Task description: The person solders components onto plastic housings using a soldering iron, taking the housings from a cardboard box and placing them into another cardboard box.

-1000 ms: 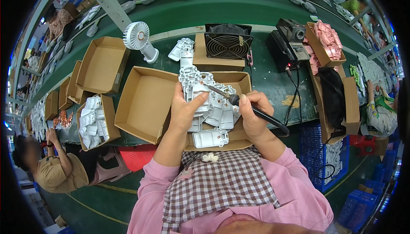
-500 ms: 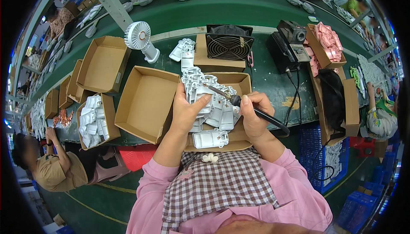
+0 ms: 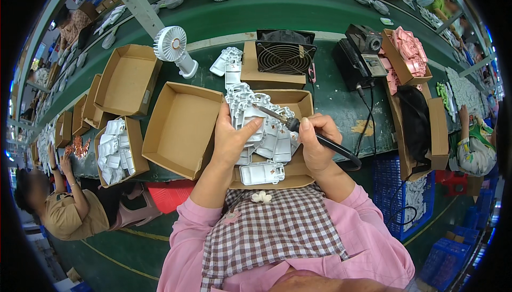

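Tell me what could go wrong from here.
The soldering iron in the right hand has its tip close to the left hand; if it is hot, a slip might burn the fingers.

The tip is also at or very near the white plastic part in the left hand, so lingering could melt or mark it.

The white pieces lie heaped in the cardboard box; a nudge might send some sliding.

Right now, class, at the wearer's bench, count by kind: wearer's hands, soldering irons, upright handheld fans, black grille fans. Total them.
Left hand and right hand: 2
Soldering iron: 1
Upright white handheld fan: 1
Black grille fan: 1
Total: 5
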The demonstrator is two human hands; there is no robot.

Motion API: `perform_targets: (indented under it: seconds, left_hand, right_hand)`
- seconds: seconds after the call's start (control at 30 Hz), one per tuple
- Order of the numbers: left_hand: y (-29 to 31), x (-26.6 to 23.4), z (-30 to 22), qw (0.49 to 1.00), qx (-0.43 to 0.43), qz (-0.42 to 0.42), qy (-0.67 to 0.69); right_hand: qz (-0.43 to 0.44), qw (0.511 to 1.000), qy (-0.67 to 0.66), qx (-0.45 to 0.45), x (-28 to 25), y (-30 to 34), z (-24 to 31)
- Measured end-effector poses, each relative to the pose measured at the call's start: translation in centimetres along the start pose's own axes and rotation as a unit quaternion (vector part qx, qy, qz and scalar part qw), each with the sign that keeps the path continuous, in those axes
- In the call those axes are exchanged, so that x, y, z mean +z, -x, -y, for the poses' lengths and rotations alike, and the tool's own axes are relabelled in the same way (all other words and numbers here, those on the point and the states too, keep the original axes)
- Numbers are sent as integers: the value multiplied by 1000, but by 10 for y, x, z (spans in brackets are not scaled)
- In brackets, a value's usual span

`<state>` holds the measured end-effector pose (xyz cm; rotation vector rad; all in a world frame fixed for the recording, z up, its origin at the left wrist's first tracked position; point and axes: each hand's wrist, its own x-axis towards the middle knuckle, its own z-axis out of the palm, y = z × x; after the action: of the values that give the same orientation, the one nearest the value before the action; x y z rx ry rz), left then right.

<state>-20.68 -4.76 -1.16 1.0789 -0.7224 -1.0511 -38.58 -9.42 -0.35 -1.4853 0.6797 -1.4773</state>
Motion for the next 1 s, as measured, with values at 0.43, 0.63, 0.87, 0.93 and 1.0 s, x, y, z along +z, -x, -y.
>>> perform_targets:
  seconds: [0.43,0.63,0.87,0.93,1.0]
  left_hand:
    - [0,-6,-2,996,-9,48,76]
    - [0,-2,2,999,42,0,9]
    - [0,-4,5,999,47,-16,-6]
    - [1,-3,4,998,54,-21,-14]
    - [1,-3,4,998,53,-20,-17]
  right_hand:
    - [-6,996,-79,-35,-3,6,0]
    - [30,1000,3,-6,-2,4,4]
    - [38,999,33,-6,0,1,5]
    - [43,998,40,-12,0,1,5]
    - [44,998,41,-12,0,0,5]
